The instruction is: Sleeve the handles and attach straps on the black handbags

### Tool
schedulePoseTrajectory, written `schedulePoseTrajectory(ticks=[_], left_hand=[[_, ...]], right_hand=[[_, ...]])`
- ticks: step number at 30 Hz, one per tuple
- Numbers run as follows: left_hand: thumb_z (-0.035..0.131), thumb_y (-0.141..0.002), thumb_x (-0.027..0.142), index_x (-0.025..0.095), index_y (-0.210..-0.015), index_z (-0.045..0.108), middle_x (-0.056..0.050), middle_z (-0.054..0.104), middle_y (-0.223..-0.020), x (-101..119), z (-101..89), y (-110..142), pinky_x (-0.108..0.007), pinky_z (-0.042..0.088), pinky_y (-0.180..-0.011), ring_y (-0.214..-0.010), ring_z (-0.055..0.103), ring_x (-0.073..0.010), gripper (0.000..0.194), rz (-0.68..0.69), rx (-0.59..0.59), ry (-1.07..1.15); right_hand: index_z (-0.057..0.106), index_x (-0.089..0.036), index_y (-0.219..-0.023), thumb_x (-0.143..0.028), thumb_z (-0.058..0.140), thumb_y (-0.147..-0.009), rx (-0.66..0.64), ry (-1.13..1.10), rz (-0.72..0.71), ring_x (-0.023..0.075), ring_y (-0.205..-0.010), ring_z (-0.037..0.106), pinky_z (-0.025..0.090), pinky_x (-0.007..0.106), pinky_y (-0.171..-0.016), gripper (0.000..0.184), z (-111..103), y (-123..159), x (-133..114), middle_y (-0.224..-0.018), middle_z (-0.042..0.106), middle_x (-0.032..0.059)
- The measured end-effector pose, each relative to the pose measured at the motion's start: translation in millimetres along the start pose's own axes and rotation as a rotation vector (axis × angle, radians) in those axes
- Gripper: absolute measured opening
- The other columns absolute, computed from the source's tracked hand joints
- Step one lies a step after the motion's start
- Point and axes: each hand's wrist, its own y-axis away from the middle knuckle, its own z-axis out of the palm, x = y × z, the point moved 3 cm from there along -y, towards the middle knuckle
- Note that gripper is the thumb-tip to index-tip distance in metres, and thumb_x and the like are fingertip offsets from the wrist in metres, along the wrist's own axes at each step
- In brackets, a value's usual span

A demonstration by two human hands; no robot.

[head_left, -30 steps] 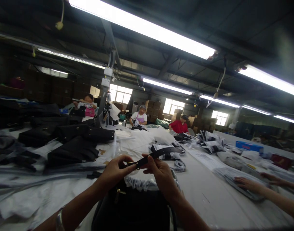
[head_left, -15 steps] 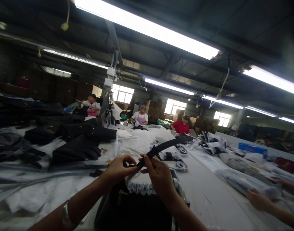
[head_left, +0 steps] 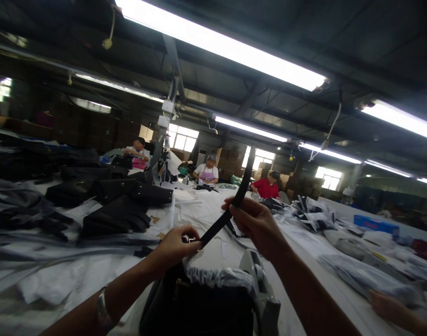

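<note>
A black strap (head_left: 216, 227) runs up and to the right between my two hands. My left hand (head_left: 176, 245) pinches its lower end, where a small bit of metal shows at the fingertips. Farther along, my right hand (head_left: 253, 221) grips the strap between thumb and fingers, and the free end rises above it. Below my hands stands a black handbag (head_left: 199, 305) with a gold zip pull on its front. Gathered clear plastic (head_left: 218, 276) lies along the top of the bag. A grey tape dispenser (head_left: 258, 275) is just right of the bag.
Black bag pieces (head_left: 112, 217) pile up on the left over plastic sheets. At the right, a co-worker's hand (head_left: 391, 308) touches a plastic-wrapped bundle (head_left: 367, 275). A blue box (head_left: 376, 225) stands behind it. Three people sit across the table.
My right hand has slid up and to the right along the strap, away from my left hand. The strap's free end now points upward. The left hand keeps its pinch.
</note>
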Motion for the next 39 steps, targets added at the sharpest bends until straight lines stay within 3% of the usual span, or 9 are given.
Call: schedulePoseTrajectory(ticks=[4,11,14,18,21,24,32,36,39], left_hand=[[0.072,-0.067,0.036,0.017,-0.076,0.065,0.003,0.061,-0.071,1,-1.3,1,-0.025,0.039,-0.064,-0.069,0.056,-0.0169,0.022,-0.008,-0.023,0.048],[0.07,-0.066,0.033,0.017,-0.072,0.062,0.002,0.059,-0.067,2,4.1,0,-0.026,0.039,-0.062,-0.065,0.055,-0.0172,0.018,-0.016,0.0,-0.019],[0.071,-0.066,0.031,0.017,-0.073,0.063,0.001,0.062,-0.07,4,8.8,-2,-0.026,0.041,-0.063,-0.069,0.057,-0.0185,0.017,0.009,0.0,-0.037],[0.072,-0.068,0.035,0.017,-0.077,0.067,-0.001,0.066,-0.076,3,7.5,-2,-0.026,0.042,-0.067,-0.073,0.059,-0.0191,0.021,0.052,-0.034,0.009],[0.072,-0.07,0.043,0.017,-0.082,0.069,0.0,0.066,-0.073,-1,-0.6,2,-0.025,0.041,-0.063,-0.068,0.058,-0.0167,0.028,0.033,-0.04,0.04],[0.073,-0.072,0.045,0.018,-0.087,0.07,0.0,0.068,-0.073,0,-9.0,10,-0.025,0.041,-0.064,-0.069,0.059,-0.0168,0.032,0.022,-0.044,0.044],[0.07,-0.078,0.037,0.02,-0.108,0.073,-0.008,0.07,-0.116,-1,-18.2,28,-0.036,0.042,-0.098,-0.111,0.06,-0.0283,0.034,0.139,-0.148,0.123],[0.069,-0.079,0.04,0.024,-0.105,0.076,-0.008,0.071,-0.111,-1,-14.3,23,-0.036,0.044,-0.097,-0.107,0.062,-0.0278,0.032,0.23,-0.123,-0.018],[0.069,-0.08,0.038,0.024,-0.1,0.078,-0.008,0.071,-0.101,9,-1.1,21,-0.033,0.046,-0.091,-0.098,0.064,-0.0252,0.026,0.303,-0.144,-0.13]], right_hand=[[0.075,-0.021,-0.088,-0.03,0.078,-0.071,-0.08,-0.135,-0.091,0.0107,-0.056,0.055,0.042,0.022,-0.047,0.019,-12,-15,-26,-0.07,0.067,0.0002],[0.069,-0.017,-0.087,-0.027,0.065,-0.083,0.054,0.374,-0.341,0.0056,-0.044,0.05,0.042,0.021,-0.042,0.011,4,-9,-54,-0.08,0.071,0.0033],[0.062,-0.019,-0.096,-0.027,0.064,-0.083,-0.065,0.146,-0.276,0.0041,-0.038,0.048,0.038,0.019,-0.035,0.015,24,-11,-53,-0.08,0.072,0.0015],[0.06,-0.024,-0.113,-0.031,0.072,-0.077,-0.273,-0.182,-0.135,0.0125,-0.057,0.066,0.057,0.026,-0.054,0.039,42,-23,-46,-0.08,0.068,-0.0019],[0.064,-0.026,-0.115,-0.033,0.075,-0.076,-0.209,-0.267,-0.142,0.016,-0.077,0.071,0.06,0.032,-0.074,0.041,36,-36,-44,-0.089,0.069,-0.0011],[0.071,-0.024,-0.099,-0.034,0.076,-0.075,-0.059,-0.314,-0.18,0.0142,-0.081,0.071,0.059,0.028,-0.076,0.026,20,-49,-42,-0.094,0.072,0.0],[0.075,-0.022,-0.089,-0.038,0.072,-0.079,0.161,-0.174,-0.231,0.0041,-0.053,0.053,0.041,0.017,-0.047,0.019,-7,-59,-39,-0.083,0.073,-0.0018],[0.074,-0.02,-0.084,-0.039,0.074,-0.076,0.13,-0.074,-0.262,0.0119,-0.07,0.063,0.051,0.026,-0.069,0.021,4,-63,-48,-0.078,0.074,0.0007],[0.073,-0.02,-0.079,-0.039,0.076,-0.071,0.031,-0.139,-0.252,0.0153,-0.075,0.065,0.052,0.032,-0.079,0.02,36,-66,-43,-0.075,0.073,0.0003]])
